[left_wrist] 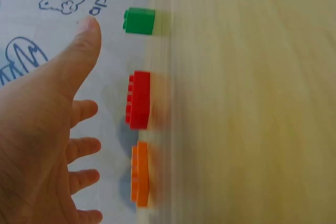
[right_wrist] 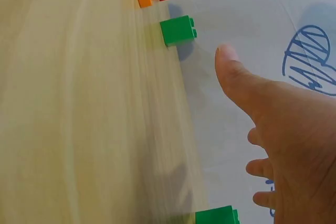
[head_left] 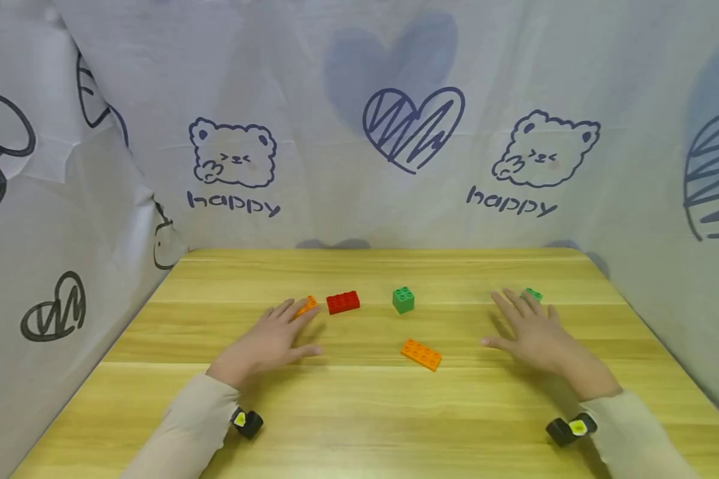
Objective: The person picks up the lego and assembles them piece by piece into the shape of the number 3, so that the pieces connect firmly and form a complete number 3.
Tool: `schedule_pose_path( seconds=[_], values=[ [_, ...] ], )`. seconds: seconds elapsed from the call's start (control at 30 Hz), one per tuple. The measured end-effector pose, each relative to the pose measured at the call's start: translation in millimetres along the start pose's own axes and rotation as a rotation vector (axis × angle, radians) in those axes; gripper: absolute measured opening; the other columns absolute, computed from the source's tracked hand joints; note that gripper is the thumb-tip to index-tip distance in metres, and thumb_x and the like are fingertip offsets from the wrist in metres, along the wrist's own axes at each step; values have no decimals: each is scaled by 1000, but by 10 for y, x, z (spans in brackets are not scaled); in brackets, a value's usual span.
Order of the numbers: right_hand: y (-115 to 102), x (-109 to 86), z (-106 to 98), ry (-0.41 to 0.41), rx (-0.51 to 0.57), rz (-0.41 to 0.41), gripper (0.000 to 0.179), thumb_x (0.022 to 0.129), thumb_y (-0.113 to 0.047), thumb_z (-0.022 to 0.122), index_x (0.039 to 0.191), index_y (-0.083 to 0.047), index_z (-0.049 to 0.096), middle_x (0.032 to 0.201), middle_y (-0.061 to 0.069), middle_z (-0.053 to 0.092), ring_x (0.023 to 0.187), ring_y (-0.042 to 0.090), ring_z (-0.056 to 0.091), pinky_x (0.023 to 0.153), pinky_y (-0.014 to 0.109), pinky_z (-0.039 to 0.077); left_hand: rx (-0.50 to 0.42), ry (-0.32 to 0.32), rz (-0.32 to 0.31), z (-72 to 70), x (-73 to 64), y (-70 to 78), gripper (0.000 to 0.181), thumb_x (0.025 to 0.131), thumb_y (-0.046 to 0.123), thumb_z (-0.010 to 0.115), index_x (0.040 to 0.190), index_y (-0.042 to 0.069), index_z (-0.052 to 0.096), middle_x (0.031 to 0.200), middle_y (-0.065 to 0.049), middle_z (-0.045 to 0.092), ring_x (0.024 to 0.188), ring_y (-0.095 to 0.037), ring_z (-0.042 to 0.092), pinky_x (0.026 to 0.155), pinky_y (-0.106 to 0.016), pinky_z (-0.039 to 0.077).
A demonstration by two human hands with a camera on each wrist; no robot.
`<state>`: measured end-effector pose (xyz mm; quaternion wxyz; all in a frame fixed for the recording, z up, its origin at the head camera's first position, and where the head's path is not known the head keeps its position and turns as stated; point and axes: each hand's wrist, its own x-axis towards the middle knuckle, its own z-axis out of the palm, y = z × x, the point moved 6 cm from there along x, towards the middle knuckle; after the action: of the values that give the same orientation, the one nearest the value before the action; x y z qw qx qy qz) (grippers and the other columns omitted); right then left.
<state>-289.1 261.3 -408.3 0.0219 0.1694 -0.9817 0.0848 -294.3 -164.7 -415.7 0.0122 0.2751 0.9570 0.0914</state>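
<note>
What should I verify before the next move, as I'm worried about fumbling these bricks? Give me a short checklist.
1. Left grip free: ok; fingers spread, holding nothing.
2. Right grip free: ok; also open and holding nothing.
3. Red brick and green cube unobstructed in the head view: ok.
4. Near orange brick studs up: ok.
5. Left orange brick fully visible in the head view: not ok; left fingers cover part.
6. Rightmost green brick, full shape: cannot tell; partly hidden in the head view, cut off in the right wrist view.
</note>
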Motion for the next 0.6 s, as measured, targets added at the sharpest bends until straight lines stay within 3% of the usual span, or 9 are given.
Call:
schedule_pose_path(
  seconds=[0.13,0.37,0.6],
  values=[
    [59,40,-43,57,-8,-16,95,90,-67,51,156,-5,20,153,29,22,135,57,19,100,76,13,7,-1,54,-15,98,116,86,90,72,44,156,18,29,157,-16,26,142,-43,21,111,-61,19],
    [175,127,-101,155,15,-46,87,94,-57,55,151,2,28,146,33,32,130,56,28,104,69,20,-11,-4,103,-26,273,337,85,87,73,48,156,26,28,157,-7,29,142,-37,26,112,-52,25],
    [359,167,-97,195,80,-1,82,96,-53,55,148,6,33,145,34,32,129,57,28,102,69,22,-35,-19,156,15,453,581,85,87,73,47,156,27,28,157,-6,29,142,-30,28,112,-49,27]
  ],
)
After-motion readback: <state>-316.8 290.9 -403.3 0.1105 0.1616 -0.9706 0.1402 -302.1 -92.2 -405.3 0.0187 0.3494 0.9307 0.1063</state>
